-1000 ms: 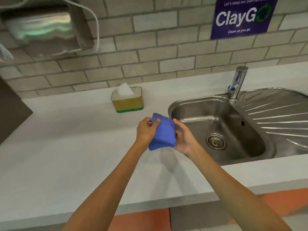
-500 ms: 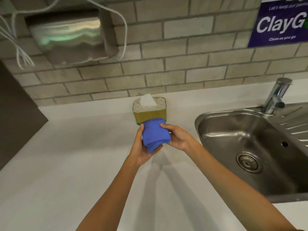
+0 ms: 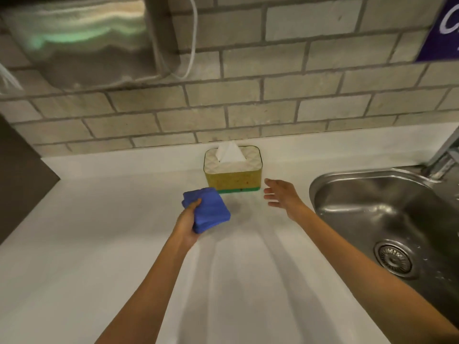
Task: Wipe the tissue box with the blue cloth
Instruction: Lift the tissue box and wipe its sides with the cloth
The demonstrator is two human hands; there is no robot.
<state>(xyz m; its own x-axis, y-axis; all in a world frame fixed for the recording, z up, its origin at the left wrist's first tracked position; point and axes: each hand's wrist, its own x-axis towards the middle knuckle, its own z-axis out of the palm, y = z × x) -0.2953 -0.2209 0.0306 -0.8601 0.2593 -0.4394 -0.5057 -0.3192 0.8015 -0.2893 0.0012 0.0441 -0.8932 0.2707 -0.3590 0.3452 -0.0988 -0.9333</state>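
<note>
The tissue box (image 3: 233,178) stands against the brick wall on the white counter; it has a yellow body, a green base, a quilted white top and a tissue sticking up. A folded blue cloth (image 3: 208,209) is held in my left hand (image 3: 187,225), a little in front of and left of the box. My right hand (image 3: 280,196) hovers with fingers spread, empty, just right of the box's front corner and not touching it.
A steel sink (image 3: 387,219) with a drain lies to the right, its tap (image 3: 444,155) at the frame edge. A metal dispenser (image 3: 82,38) with a white cable hangs on the wall. A dark panel (image 3: 19,175) borders the counter (image 3: 99,244) at left.
My right hand let go of the cloth and moved right, opening. The cloth is now in my left hand alone. The view has come closer to the tissue box.
</note>
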